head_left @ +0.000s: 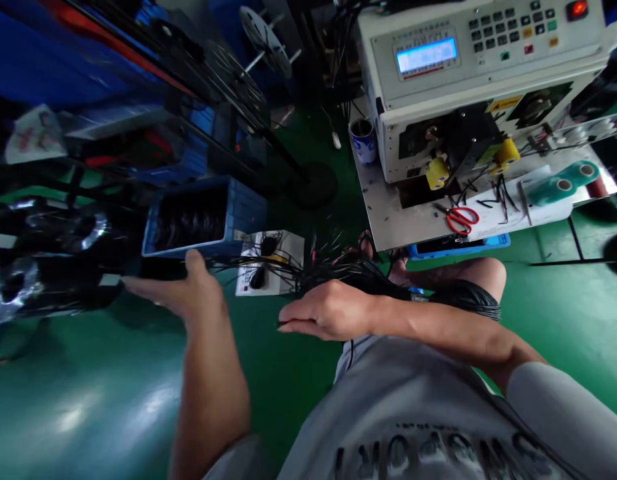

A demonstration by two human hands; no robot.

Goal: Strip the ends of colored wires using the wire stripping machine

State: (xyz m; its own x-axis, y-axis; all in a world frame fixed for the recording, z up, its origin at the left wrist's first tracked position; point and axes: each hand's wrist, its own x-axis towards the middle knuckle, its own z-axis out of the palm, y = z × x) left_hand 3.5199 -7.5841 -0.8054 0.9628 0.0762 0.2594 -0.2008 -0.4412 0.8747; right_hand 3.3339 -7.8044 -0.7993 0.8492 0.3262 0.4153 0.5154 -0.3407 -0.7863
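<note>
My left hand (181,290) is stretched out at the left, fingers extended and thumb up, just below the blue crate (246,210); nothing shows in it. Near the centre, my right hand (328,312) is closed in a pinch on the end of a black wire (282,324). Behind it, a bundle of black wires (383,277) lies across my lap, with loose ends spreading leftward over a white box (291,250). A coil of black cable (471,300) rests over my knee.
A white machine (393,80) with a lit display stands on a metal table (388,223) at upper right. Red-handled scissors (461,219) and a cup (363,143) are on it. Plastic-wrapped coils (68,283) sit at the left. A reel stand (313,187) rises behind the crate.
</note>
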